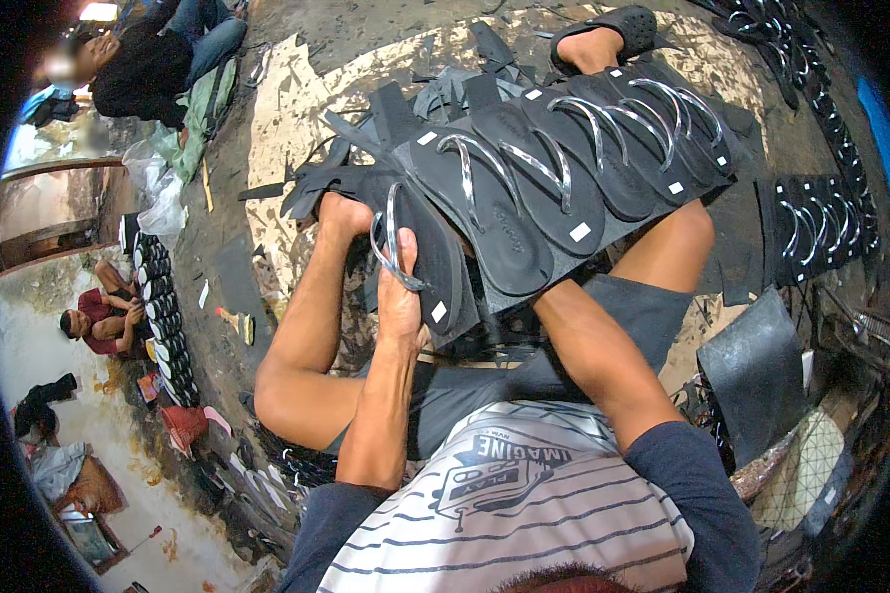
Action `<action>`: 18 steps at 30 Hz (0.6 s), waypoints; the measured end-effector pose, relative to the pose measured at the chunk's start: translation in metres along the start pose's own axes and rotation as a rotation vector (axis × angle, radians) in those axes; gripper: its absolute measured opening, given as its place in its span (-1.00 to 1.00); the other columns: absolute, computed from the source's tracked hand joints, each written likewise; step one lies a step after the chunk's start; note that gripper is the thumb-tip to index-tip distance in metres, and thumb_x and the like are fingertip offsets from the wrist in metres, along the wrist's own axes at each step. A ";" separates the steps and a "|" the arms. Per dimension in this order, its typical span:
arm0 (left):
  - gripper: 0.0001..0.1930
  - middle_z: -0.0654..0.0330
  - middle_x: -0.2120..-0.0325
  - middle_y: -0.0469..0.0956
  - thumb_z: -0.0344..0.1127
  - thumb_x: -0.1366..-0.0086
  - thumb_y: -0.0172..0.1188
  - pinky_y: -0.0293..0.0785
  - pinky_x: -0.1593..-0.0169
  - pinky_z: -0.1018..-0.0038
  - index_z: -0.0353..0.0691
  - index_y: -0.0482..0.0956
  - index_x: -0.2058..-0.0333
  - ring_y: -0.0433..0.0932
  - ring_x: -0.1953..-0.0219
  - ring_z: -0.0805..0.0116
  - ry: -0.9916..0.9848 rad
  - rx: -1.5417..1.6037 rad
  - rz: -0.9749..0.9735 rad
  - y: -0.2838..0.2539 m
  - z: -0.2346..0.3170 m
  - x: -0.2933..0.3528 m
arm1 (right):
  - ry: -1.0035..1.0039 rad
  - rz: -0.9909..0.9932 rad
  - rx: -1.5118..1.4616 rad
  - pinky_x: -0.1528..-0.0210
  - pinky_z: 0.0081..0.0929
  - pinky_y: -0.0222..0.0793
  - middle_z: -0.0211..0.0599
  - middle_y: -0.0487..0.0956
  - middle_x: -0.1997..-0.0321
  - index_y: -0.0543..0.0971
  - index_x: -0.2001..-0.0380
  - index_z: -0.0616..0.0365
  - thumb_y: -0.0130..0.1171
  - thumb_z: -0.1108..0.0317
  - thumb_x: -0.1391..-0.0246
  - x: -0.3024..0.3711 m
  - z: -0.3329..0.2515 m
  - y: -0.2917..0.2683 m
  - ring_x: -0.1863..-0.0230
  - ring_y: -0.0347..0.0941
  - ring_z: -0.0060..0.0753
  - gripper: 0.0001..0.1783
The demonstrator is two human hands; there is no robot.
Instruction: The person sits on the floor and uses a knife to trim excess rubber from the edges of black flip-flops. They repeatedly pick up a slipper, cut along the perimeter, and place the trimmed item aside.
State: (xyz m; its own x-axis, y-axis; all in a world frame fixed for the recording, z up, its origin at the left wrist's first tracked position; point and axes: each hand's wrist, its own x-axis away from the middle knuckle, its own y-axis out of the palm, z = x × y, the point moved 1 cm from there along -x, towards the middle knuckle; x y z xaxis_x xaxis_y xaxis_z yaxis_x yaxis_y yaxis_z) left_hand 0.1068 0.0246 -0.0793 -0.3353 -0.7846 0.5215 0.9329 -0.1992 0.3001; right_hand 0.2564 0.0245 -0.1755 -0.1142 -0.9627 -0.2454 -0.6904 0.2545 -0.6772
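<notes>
A row of black flip-flops [512, 247] with shiny silver straps lies across a black rubber sheet [608, 235] over my lap, small white stickers on their soles. At the row's left end, my left hand [399, 296] is closed on the edge of a flip-flop [439, 272]. Its thumb lies on the sole beside the silver strap, and the other fingers are mostly hidden. My right forearm [603, 356] reaches under the sheet's near edge, so the right hand itself is hidden. Black rubber scraps [396, 114] are heaped just beyond the row.
More silver-strapped flip-flops [816, 227] lie at the right. Nearer stands a dark rubber sheet [752, 356]. A brush [235, 324] and a plastic bag [156, 188] are on the left. One person [104, 316] sits by stacked footwear [163, 316]; another [148, 74] is at upper left.
</notes>
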 end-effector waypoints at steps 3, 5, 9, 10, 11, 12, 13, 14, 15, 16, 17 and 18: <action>-0.58 0.20 0.18 0.54 -0.10 -0.44 0.12 0.51 0.06 0.45 -0.29 0.39 -0.09 0.54 0.16 0.44 0.115 -0.283 -0.035 -0.022 -0.016 0.023 | 0.125 0.044 0.004 0.09 -0.15 0.50 0.14 0.64 0.17 0.56 0.07 0.36 0.15 0.14 -0.21 -0.038 0.002 -0.013 0.16 0.61 0.07 -0.56; -0.61 0.25 0.23 0.49 -0.22 -0.47 0.06 0.46 0.10 0.51 -0.34 0.34 -0.13 0.46 0.24 0.49 0.392 -0.667 -0.023 -0.037 -0.028 0.069 | 0.207 0.019 -0.095 0.10 -0.16 0.50 0.14 0.64 0.17 0.54 0.06 0.38 0.14 0.13 -0.23 -0.066 -0.011 -0.026 0.17 0.62 0.05 -0.54; -0.62 0.26 0.13 0.48 -0.23 -0.48 0.04 0.43 0.00 0.50 -0.27 0.33 -0.16 0.44 0.14 0.51 0.235 -0.423 0.162 -0.069 0.015 0.085 | 0.432 -0.328 -1.203 0.44 -0.50 0.45 -0.40 0.53 0.35 0.50 0.08 0.32 0.14 0.02 -0.30 -0.034 -0.094 -0.025 0.41 0.49 -0.59 -0.51; -0.63 0.27 0.10 0.48 -0.20 -0.49 0.02 0.42 -0.04 0.49 -0.26 0.34 -0.16 0.44 0.10 0.52 0.283 -0.383 0.056 -0.071 0.022 0.090 | 0.447 -0.335 -1.278 0.39 -0.52 0.45 -0.42 0.54 0.34 0.50 0.06 0.32 0.17 0.06 -0.29 -0.022 -0.109 -0.032 0.38 0.49 -0.60 -0.53; -0.51 0.21 -0.03 0.48 -0.04 -0.50 -0.04 0.38 -0.15 0.45 -0.28 0.31 -0.20 0.44 -0.03 0.48 0.283 -0.525 0.038 -0.075 0.025 0.098 | 0.344 -0.214 -1.076 0.33 -0.56 0.44 -0.43 0.55 0.31 0.50 0.05 0.31 0.20 0.09 -0.27 -0.014 -0.111 -0.025 0.34 0.47 -0.64 -0.55; -0.37 0.14 -0.11 0.47 0.12 -0.49 -0.11 0.41 -0.14 0.48 -0.30 0.26 -0.27 0.47 -0.08 0.44 0.343 -0.414 -0.034 -0.089 0.022 0.100 | 0.287 -0.197 -1.021 0.15 -0.45 0.44 -0.23 0.60 0.22 0.50 0.04 0.33 0.25 0.07 -0.22 -0.008 -0.123 -0.035 0.20 0.53 -0.45 -0.50; -0.32 0.11 -0.14 0.46 0.18 -0.48 -0.15 0.43 -0.13 0.50 -0.31 0.26 -0.28 0.48 -0.09 0.43 0.278 -0.168 -0.089 -0.097 0.023 0.108 | 0.234 -0.179 -0.966 -0.02 -0.34 0.44 -0.03 0.65 0.13 0.50 0.02 0.34 0.29 0.06 -0.16 -0.002 -0.136 -0.044 0.06 0.58 -0.25 -0.45; -0.33 0.12 -0.08 0.49 0.19 -0.47 -0.11 0.47 -0.05 0.52 -0.31 0.31 -0.24 0.52 -0.02 0.44 0.245 0.010 -0.062 -0.091 0.036 0.108 | 0.253 -0.248 -0.887 -0.01 -0.33 0.43 -0.01 0.65 0.11 0.50 0.01 0.31 0.30 0.11 -0.16 0.005 -0.147 -0.053 0.03 0.59 -0.25 -0.49; -0.34 0.13 -0.03 0.53 0.20 -0.46 -0.07 0.51 0.02 0.54 -0.31 0.37 -0.20 0.56 0.06 0.46 0.214 0.188 -0.038 -0.082 0.048 0.105 | 0.199 -0.254 -0.829 -0.01 -0.32 0.44 -0.01 0.65 0.12 0.50 0.01 0.29 0.30 0.11 -0.16 0.012 -0.160 -0.061 0.05 0.60 -0.19 -0.50; -0.38 0.16 0.02 0.54 0.18 -0.45 -0.02 0.51 0.06 0.54 -0.30 0.40 -0.15 0.55 0.11 0.47 0.259 -0.010 0.002 -0.077 0.055 0.110 | 0.139 -0.261 -0.783 -0.01 -0.30 0.45 -0.01 0.65 0.13 0.50 0.01 0.27 0.29 0.11 -0.16 0.019 -0.172 -0.068 0.06 0.61 -0.14 -0.51; -0.42 0.19 0.08 0.56 0.16 -0.44 0.03 0.51 0.09 0.54 -0.29 0.44 -0.11 0.55 0.16 0.48 0.297 -0.206 0.026 -0.074 0.059 0.111 | 0.101 -0.253 -0.738 0.01 -0.29 0.46 -0.01 0.64 0.14 0.50 0.01 0.26 0.30 0.13 -0.16 0.027 -0.176 -0.069 0.09 0.62 -0.10 -0.52; -0.45 0.22 0.13 0.57 0.13 -0.43 0.07 0.51 0.13 0.53 -0.28 0.47 -0.06 0.55 0.21 0.50 0.328 -0.410 0.051 -0.074 0.061 0.113 | 0.062 -0.242 -0.698 0.04 -0.28 0.47 -0.02 0.64 0.15 0.50 0.01 0.24 0.31 0.14 -0.15 0.033 -0.178 -0.070 0.12 0.62 -0.06 -0.53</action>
State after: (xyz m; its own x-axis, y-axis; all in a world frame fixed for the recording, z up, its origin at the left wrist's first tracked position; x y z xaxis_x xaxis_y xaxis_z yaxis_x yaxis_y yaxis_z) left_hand -0.0080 -0.0133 0.0061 -0.2907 -0.9288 0.2300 0.9438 -0.3179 -0.0906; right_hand 0.1735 -0.0417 -0.0130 0.0731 -0.9931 -0.0914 -0.9926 -0.0635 -0.1040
